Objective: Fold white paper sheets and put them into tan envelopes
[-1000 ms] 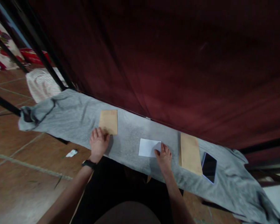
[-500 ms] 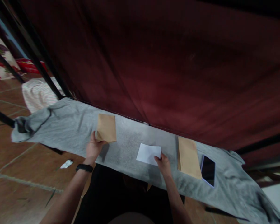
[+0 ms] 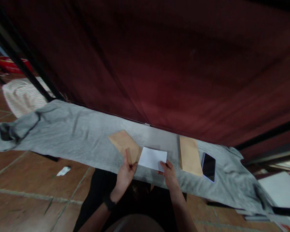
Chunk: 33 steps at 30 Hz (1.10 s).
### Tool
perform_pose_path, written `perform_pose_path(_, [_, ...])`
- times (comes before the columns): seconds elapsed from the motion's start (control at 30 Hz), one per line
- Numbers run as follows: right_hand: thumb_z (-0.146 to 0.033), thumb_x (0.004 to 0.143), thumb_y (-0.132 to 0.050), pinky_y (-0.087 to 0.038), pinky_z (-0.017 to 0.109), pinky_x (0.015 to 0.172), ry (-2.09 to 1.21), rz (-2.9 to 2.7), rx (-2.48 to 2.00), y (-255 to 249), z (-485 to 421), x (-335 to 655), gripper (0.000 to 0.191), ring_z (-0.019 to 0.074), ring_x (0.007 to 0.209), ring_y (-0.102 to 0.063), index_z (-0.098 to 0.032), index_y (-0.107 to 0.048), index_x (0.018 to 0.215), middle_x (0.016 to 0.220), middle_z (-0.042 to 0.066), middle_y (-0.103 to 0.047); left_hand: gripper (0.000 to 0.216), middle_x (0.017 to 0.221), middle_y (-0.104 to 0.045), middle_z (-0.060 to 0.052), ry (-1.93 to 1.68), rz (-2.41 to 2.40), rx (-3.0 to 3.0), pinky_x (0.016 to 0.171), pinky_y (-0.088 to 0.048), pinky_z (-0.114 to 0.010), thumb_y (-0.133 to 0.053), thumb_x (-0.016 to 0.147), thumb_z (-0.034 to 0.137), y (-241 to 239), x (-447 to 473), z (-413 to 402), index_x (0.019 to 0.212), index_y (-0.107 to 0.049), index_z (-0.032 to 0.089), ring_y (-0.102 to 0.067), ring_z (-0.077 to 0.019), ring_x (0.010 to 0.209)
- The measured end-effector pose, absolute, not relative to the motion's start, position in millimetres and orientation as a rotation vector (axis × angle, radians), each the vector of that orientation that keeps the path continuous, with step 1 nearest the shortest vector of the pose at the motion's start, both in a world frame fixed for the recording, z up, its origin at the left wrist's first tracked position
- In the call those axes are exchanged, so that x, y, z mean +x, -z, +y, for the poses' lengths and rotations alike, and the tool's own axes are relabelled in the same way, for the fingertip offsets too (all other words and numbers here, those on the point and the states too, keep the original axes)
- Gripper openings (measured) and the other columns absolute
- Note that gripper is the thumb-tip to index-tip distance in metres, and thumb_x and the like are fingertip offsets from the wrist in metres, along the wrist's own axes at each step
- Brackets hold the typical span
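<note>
My left hand point(image 3: 126, 171) is closed on the lower edge of a brown paper envelope point(image 3: 124, 143), which is turned at a slant. A white card or folded sheet of paper point(image 3: 151, 158) is pinched at its right side by my right hand point(image 3: 167, 170), thumb on top. The paper's left edge meets or slightly overlaps the envelope's right corner; whether it goes inside I cannot tell. Further right lies a stack of brown envelopes point(image 3: 190, 155), and beside it a dark-screened phone point(image 3: 209, 167) with a pale purple edge.
A grey cloth point(image 3: 91, 129) covers the narrow work surface. Behind it hangs a dark red curtain point(image 3: 159, 83). Black metal bars point(image 3: 33, 69) stand at the left, near a striped cloth point(image 3: 26, 96). A white scrap point(image 3: 63, 171) lies on the tiled floor.
My left hand has moved right with the envelope, turning it to a slant beside the white paper. My right hand still holds the paper. The view has shifted slightly.
</note>
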State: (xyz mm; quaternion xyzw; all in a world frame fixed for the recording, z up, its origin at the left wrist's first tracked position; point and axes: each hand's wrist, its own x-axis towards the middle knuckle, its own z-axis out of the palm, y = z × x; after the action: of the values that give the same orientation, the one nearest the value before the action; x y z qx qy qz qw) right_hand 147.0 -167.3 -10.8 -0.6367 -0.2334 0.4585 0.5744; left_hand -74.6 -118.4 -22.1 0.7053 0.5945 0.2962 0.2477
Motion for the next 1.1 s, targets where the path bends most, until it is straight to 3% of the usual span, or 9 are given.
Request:
perform_pose_path(0.17, [-0.048, 0.059, -0.079, -0.060, 0.032, 0.049, -1.086, -0.500, -1.519, 17, -188, 159, 0.046, 0.0249, 0.076, -0.068, -0.019, -0.073, 0.094, 0.082, 0.005, -0.072, 0.050, 0.076, -0.073, -0.010, -0.172, 1.911, 2.290, 0.066, -0.054, -0.035, -0.053, 0.098, 0.036, -5, -86, -124, 0.142, -0.052, 0.014, -0.073, -0.0282, 0.070])
perform_pose_path(0.3, [-0.045, 0.063, -0.078, -0.058, 0.028, 0.046, -1.114, -0.537, -1.513, 9, -199, 160, 0.044, 0.0229, 0.074, -0.067, -0.017, -0.075, 0.096, 0.081, 0.004, -0.072, 0.041, 0.112, -0.072, -0.019, -0.210, 1.899, 2.525, 0.090, -0.052, -0.046, -0.059, 0.093, 0.033, -15, -92, -116, 0.130, -0.061, 0.015, -0.068, -0.0350, 0.105])
perform_pose_path(0.4, [-0.043, 0.067, -0.074, -0.057, 0.027, 0.046, -1.136, -0.612, -1.522, -1, -198, 155, 0.041, 0.0228, 0.075, -0.068, -0.018, -0.075, 0.100, 0.083, 0.004, -0.073, 0.041, 0.134, -0.062, -0.019, -0.298, 1.743, 2.622, 0.097, -0.050, -0.042, -0.056, 0.094, 0.026, -11, -90, -108, 0.133, -0.058, 0.015, -0.061, -0.0319, 0.120])
perform_pose_path(0.57, [-0.039, 0.069, -0.067, -0.059, 0.029, 0.047, -1.130, -0.672, -1.566, -6, -188, 144, 0.037, 0.0235, 0.073, -0.068, -0.019, -0.074, 0.100, 0.081, 0.003, -0.073, 0.037, 0.117, -0.067, -0.016, -0.138, 1.648, 2.629, 0.085, -0.054, -0.038, -0.051, 0.096, 0.021, -13, -84, -97, 0.132, -0.057, 0.015, -0.065, -0.0292, 0.108])
perform_pose_path(0.7, [-0.037, 0.068, -0.062, -0.059, 0.029, 0.045, -1.092, -0.697, -1.654, -7, -181, 138, 0.034, 0.0243, 0.073, -0.069, -0.020, -0.072, 0.095, 0.079, 0.004, -0.072, 0.035, 0.115, -0.066, -0.019, 0.002, 1.600, 2.646, 0.078, -0.057, -0.037, -0.052, 0.093, 0.016, -21, -77, -95, 0.127, -0.059, 0.011, -0.067, -0.0297, 0.102])
perform_pose_path(1.1, [-0.036, 0.072, -0.053, -0.060, 0.029, 0.048, -1.053, -0.847, -1.750, -22, -181, 138, 0.029, 0.0211, 0.066, -0.069, -0.020, -0.065, 0.093, 0.079, 0.003, -0.070, 0.037, 0.098, -0.069, -0.017, 0.141, 1.526, 2.726, 0.076, -0.056, -0.036, -0.041, 0.092, 0.002, -27, -60, -92, 0.119, -0.064, 0.012, -0.070, -0.0277, 0.090])
